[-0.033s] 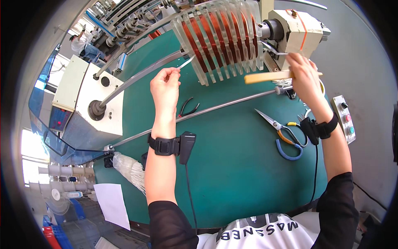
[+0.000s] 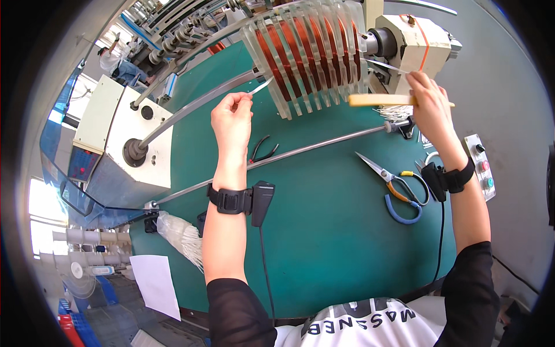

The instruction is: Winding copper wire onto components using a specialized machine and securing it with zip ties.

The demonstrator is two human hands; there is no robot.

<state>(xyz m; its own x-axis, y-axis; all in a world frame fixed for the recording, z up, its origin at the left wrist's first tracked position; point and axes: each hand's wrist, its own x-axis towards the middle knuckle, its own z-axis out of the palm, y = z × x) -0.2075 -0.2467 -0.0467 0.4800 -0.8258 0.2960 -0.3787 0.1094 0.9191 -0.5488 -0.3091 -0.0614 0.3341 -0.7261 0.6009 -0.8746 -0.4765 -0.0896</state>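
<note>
Head view: winding copper coils on a slotted former over a green bench.

Left hand (image 2: 231,121) pinching a thin white strip (image 2: 258,88) just beside the clear slotted former (image 2: 306,52), slots filled with copper wire. Right hand (image 2: 429,107) closed around a pale wooden stick (image 2: 376,100) touching the former's lower edge. Scissors (image 2: 393,182), small pliers (image 2: 263,151) lying on the bench (image 2: 324,243).

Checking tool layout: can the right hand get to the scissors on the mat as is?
Probably yes. The scissors lie bare on the green mat just below the right hand, nothing over them; but that hand holds a wooden stick.
</note>
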